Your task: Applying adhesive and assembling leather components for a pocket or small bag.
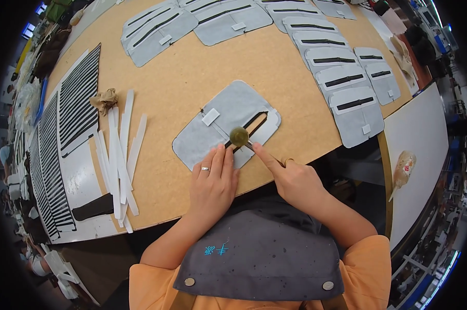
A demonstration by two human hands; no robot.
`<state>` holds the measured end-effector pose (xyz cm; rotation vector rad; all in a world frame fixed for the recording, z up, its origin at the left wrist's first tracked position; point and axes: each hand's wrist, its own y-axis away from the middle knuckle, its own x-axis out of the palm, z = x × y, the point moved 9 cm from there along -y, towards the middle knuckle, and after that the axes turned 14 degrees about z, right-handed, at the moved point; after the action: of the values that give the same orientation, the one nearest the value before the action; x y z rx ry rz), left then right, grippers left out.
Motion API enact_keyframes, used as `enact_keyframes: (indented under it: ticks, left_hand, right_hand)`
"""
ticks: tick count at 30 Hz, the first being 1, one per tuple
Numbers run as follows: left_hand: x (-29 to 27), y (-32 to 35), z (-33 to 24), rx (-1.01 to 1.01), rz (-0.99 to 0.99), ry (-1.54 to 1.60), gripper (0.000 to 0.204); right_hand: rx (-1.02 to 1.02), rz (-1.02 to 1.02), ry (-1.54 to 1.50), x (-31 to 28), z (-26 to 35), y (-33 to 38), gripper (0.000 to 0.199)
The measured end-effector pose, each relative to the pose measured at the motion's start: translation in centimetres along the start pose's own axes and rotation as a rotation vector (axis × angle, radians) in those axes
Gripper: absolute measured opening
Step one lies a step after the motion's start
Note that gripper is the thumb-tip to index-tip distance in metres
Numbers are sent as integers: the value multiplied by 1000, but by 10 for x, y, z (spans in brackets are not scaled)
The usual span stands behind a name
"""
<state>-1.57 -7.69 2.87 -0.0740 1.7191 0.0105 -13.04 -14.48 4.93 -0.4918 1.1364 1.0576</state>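
A grey fabric panel [192, 135] with rounded corners lies at a slant in front of me. It has a small white tag [210, 117] and a long slot edged in black [261, 120], with brown showing through. My left hand [214, 178] lies on the panel's near edge, fingers stretched out beside the slot. My right hand [295, 178] is closed round a hammer whose round, brass-coloured head [239, 137] is over the slot. The right index finger points along the handle, most of which the hand hides. I cannot tell whether the head touches the panel.
Overlapping finished-looking grey panels [356, 116] run along the right and far sides of the brown board [156, 103]. White strips [121, 165], crumpled brown paper [104, 101] and rows of black strips [80, 95] lie left. A plastic bottle [404, 168] rests on the white side table [424, 124].
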Motion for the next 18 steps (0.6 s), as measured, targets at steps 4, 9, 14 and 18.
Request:
enact_keyframes:
  ticks: [4, 9, 14, 18]
  left_hand:
    - [-3, -7, 1, 26, 31, -49, 50]
    - [3, -15, 7, -27, 115, -15, 52]
    - [-6, -19, 38, -98, -18, 182, 36]
    - [-12, -3, 63, -189, -115, 363, 23]
  right_hand:
    - [59, 168, 44, 14, -2, -13, 77]
    - [1, 3, -59, 3, -23, -16, 74]
    - [88, -377, -253, -59, -63, -22, 50]
    - [295, -620, 141, -122, -130, 35, 37]
